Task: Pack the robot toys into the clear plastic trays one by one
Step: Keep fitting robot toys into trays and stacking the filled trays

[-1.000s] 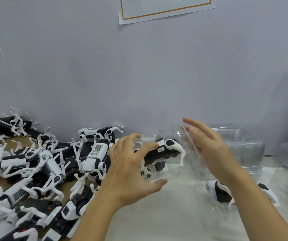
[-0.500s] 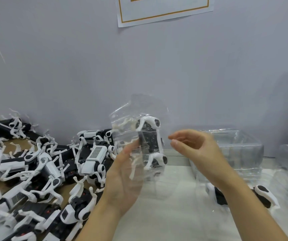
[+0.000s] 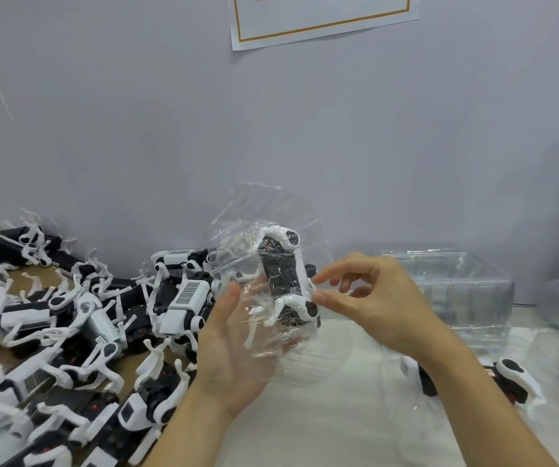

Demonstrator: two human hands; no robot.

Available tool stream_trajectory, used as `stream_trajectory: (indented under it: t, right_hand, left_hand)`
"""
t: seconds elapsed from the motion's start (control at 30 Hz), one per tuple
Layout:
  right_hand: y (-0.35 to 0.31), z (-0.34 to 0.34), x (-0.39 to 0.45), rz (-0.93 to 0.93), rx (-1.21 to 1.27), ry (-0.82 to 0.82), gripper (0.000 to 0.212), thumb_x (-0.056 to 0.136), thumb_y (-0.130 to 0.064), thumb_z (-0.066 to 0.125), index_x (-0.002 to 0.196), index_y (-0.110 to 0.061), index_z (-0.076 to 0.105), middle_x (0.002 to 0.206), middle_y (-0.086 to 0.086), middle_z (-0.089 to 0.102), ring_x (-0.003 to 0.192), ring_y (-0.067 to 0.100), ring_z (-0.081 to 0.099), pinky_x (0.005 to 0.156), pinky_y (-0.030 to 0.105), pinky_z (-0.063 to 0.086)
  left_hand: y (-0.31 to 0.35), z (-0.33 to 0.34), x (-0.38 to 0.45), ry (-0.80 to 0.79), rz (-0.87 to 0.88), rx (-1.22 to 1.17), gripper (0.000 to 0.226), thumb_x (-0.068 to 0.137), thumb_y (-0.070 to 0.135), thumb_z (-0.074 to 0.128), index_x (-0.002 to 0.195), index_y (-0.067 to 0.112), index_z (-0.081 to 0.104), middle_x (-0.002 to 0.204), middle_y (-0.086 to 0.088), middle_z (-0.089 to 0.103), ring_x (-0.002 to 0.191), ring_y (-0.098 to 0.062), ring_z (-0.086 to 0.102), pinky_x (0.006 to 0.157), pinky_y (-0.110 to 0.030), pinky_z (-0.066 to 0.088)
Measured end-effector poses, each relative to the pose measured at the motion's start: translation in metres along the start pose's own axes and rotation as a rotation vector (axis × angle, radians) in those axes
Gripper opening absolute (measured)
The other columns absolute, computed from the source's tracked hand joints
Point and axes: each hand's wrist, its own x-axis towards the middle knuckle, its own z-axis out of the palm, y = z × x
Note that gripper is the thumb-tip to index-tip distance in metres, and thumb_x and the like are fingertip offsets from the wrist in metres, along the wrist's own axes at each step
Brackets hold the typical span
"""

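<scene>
A clear plastic tray (image 3: 264, 217) stands upright in the air in front of me, with a black and white robot toy (image 3: 283, 274) inside it. My left hand (image 3: 234, 348) holds the tray from below and behind, thumb on its left edge. My right hand (image 3: 372, 298) pinches the tray's right edge beside the toy, with thumb and forefinger. A big heap of loose robot toys (image 3: 69, 315) covers the brown board on the left.
A stack of empty clear trays (image 3: 450, 284) stands at the right against the grey wall. Another packed robot toy (image 3: 510, 379) lies on the white table under my right forearm. More trays sit at the far right edge. A paper sheet (image 3: 322, 18) hangs on the wall.
The tray with the toy has been lifted off the table and turned upright. My left hand went under it and my right hand closed onto its right edge.
</scene>
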Motion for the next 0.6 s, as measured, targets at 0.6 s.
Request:
stream_trajectory:
  t: [0.6]
  right_hand:
    - [-0.044, -0.049, 0.002, -0.005, -0.05, 0.35, 0.017, 0.091, -0.015, 0.063, 0.089, -0.027, 0.075, 0.07, -0.016, 0.061, 0.06, -0.003, 0.054, 0.057, 0.007, 0.041]
  left_hand:
    - [0.015, 0.019, -0.002, -0.034, -0.073, 1.53, 0.074, 0.043, 0.08, 0.066, 0.111, 0.055, 0.053, 0.109, 0.02, 0.064, 0.093, 0.001, 0.061, 0.084, -0.028, 0.046]
